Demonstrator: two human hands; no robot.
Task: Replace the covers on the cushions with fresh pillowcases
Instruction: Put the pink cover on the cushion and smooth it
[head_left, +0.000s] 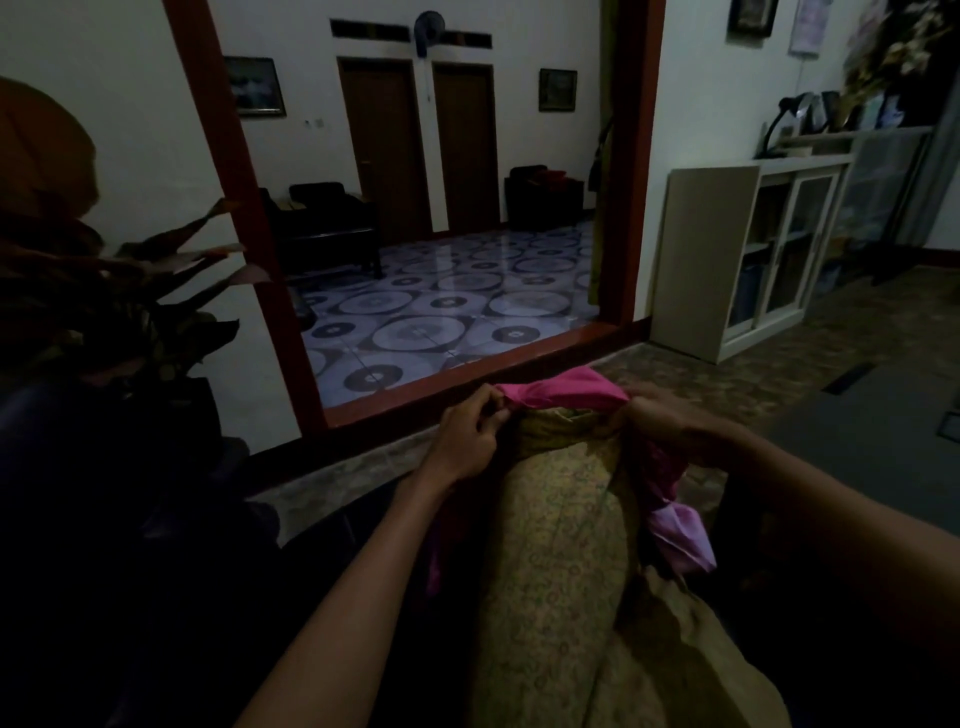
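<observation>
The long cushion (550, 561), in its yellow-green patterned cover, stretches from the person's lap straight away toward both hands, its long axis running near to far and its far end sitting right between the fingers. Over that far end arches the pink pillowcase (563, 391), bunched into a band from one hand to the other, with more pink trailing down the cushion's right flank below the right wrist and a thin strip on the left. The left hand (467, 434) has its fingers curled tight, pinching the pink hem just left of the cushion's tip. The right hand (670, 423) closes on the fabric on the opposite side, fingers bent over the gathered edge, though the dim light blurs the exact grip. Both hands sit level with the tip, about equally near it, so the next pull most likely runs back along the cushion's length toward the body. Beyond the fingers lie a red door threshold (467, 374) and the patterned tile floor (441, 312).
</observation>
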